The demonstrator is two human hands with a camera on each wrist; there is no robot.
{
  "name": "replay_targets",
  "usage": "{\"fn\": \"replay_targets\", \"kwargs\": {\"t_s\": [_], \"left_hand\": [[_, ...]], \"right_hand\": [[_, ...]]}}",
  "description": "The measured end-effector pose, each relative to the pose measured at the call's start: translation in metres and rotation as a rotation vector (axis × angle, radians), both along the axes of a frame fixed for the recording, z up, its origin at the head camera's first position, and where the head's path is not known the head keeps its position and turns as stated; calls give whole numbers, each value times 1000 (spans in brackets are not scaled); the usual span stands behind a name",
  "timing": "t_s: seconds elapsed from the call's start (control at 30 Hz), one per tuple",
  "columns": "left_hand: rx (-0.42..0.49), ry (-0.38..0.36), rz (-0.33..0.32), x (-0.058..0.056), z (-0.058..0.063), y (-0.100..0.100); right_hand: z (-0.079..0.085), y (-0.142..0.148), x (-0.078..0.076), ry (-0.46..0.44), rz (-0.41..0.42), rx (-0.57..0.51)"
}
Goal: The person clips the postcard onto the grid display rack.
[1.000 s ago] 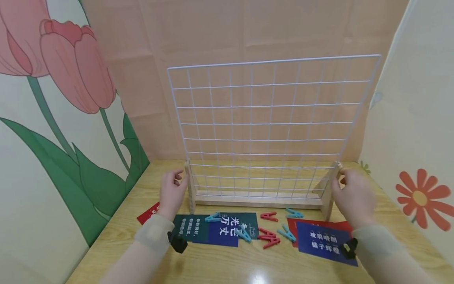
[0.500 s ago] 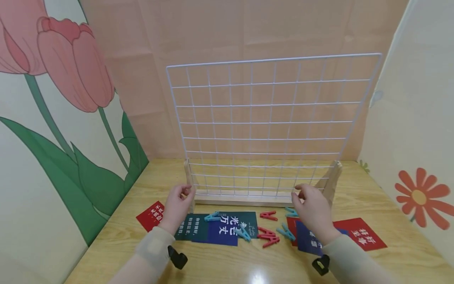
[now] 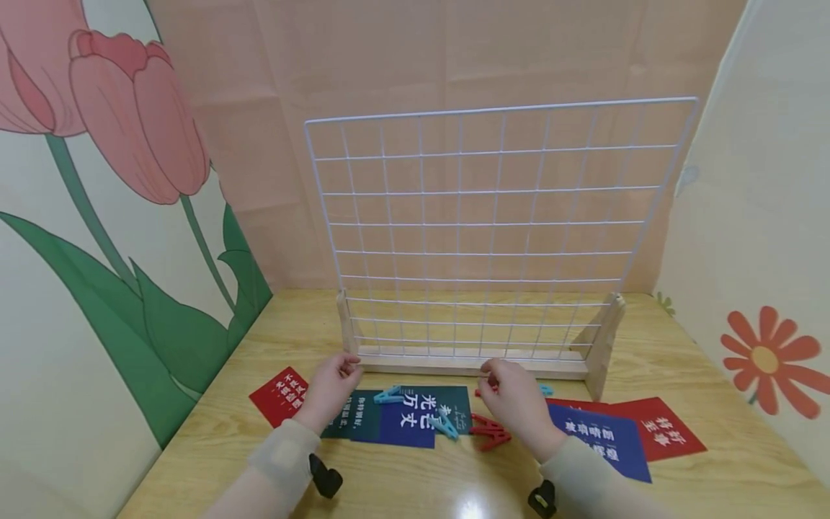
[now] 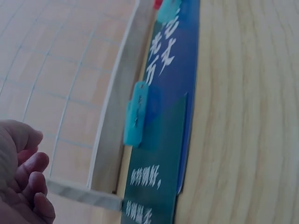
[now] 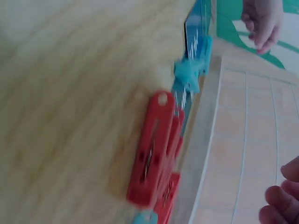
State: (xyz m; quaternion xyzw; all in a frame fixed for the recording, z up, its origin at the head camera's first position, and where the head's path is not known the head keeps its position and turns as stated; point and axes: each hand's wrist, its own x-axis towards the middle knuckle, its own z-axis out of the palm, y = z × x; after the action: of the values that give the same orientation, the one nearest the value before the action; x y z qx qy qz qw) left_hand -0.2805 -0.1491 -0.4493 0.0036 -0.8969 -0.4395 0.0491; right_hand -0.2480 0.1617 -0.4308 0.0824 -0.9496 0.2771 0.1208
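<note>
In the head view my left hand (image 3: 329, 391) hovers by the left foot of a wooden stand, fingers loosely curled with nothing in them. My right hand (image 3: 519, 405), also holding nothing, is over the table in front of the stand and partly hides some clothespins. Just left of it lie red clothespins (image 3: 491, 434), large in the right wrist view (image 5: 150, 154). A teal clothespin (image 3: 388, 394) and another teal clothespin (image 3: 445, 425) rest on a dark green card (image 3: 462, 404) and a blue card (image 3: 397, 435), both with white writing.
A white wire grid (image 3: 502, 110) stands upright in the wooden base (image 3: 447, 367) behind the hands. To the right a blue card (image 3: 625, 443) overlaps a red card (image 3: 677, 436). Another red card (image 3: 275, 400) lies at the left. A flower-painted wall (image 3: 765, 238) borders the right.
Both hands have come away from the stand's side supports and down toward the table. The right hand has travelled far left, uncovering the right-hand cards. The grid stays in place.
</note>
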Motion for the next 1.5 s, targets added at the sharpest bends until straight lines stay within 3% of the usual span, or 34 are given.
{"fn": "replay_targets", "kwargs": {"t_s": [0.27,0.43,0.63,0.9,1.3,1.5], "left_hand": [[-146,-1,-208,-2,-11,25],[-199,-48,-329,-5,-13,43],[-285,-97,-408,-7,-15,64],[-370,-66,-426,-17,-23,82],[-403,-131,-398,-32,-31,94],[-376,-175,-375,-33,-28,97]], "right_hand": [[-14,-24,2,-85,89,110],[-24,-35,3,-118,171,149],[-32,-47,3,-170,216,203],[-37,-55,-1,-156,206,250],[-45,-60,-13,-161,194,283],[-44,-61,-13,-136,203,288]]}}
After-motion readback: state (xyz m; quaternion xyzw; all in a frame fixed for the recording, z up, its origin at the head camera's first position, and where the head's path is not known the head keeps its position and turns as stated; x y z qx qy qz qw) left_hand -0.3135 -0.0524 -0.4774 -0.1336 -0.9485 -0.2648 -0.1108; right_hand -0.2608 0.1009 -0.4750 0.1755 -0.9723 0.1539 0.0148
